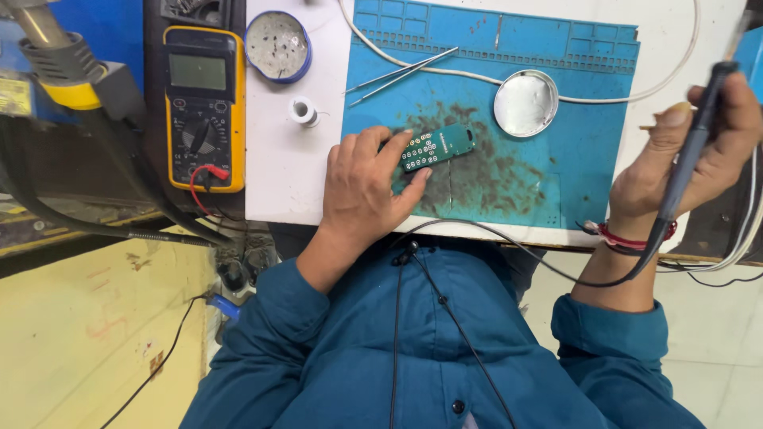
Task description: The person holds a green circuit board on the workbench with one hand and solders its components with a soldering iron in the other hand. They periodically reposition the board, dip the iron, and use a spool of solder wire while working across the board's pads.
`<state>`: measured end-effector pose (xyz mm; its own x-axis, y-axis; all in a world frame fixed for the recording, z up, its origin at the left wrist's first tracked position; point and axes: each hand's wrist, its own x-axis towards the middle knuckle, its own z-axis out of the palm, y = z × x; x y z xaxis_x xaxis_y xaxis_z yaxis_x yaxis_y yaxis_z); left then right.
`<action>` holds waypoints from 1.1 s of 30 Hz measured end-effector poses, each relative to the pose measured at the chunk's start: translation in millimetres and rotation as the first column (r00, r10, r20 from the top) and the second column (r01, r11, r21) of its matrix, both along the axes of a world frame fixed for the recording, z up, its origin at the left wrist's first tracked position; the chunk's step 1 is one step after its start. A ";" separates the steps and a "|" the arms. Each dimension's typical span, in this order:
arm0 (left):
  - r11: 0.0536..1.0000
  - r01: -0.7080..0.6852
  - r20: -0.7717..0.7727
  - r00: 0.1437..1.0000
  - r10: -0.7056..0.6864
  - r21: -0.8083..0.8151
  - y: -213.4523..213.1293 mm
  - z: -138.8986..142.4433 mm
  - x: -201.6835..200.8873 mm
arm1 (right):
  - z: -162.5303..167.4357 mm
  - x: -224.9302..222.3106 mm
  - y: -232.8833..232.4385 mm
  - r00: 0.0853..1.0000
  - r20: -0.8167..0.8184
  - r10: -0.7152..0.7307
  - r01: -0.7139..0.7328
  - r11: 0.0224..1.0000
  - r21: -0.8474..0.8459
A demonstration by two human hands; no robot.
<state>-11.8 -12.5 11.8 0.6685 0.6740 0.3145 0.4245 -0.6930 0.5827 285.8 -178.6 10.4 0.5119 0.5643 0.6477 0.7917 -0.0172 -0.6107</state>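
Circuit board [436, 147] on the mat [572, 171], near its left edge, under the left hand [362, 191]; round tin [525, 103] to its right; tweezers [401, 76] behind, at the mat's left corner; multimeter [203, 107] beyond the worktop's [282, 175] left edge; right hand [695, 159] with soldering iron [690, 151] past the mat's right edge
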 end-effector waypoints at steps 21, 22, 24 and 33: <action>0.998 -0.002 0.007 1.000 0.002 -0.064 -2.1 5.2 -0.3 | -0.4 -130.7 30.3 0.684 -0.696 0.219 -0.341 0.939 -0.040; 0.998 -0.003 0.012 1.000 0.004 -0.064 -2.0 5.3 -0.2 | -1.8 -128.1 29.9 0.684 -0.702 0.195 -0.326 0.944 -0.055; 0.998 -0.004 0.003 1.000 0.004 -0.055 -1.1 5.2 -0.8 | -4.5 -123.1 30.7 0.681 -0.717 0.151 -0.299 0.951 -0.084; 0.998 0.003 -0.006 1.000 -0.004 -0.065 -1.4 6.8 -0.9 | -5.7 -117.2 37.7 0.712 -0.686 0.149 -0.285 0.954 -0.089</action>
<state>-12.7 -13.9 18.5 0.6728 0.6904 0.2660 0.4258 -0.6553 0.6239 168.6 -140.9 4.7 0.6193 0.7824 0.0660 0.1767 -0.0569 -0.9826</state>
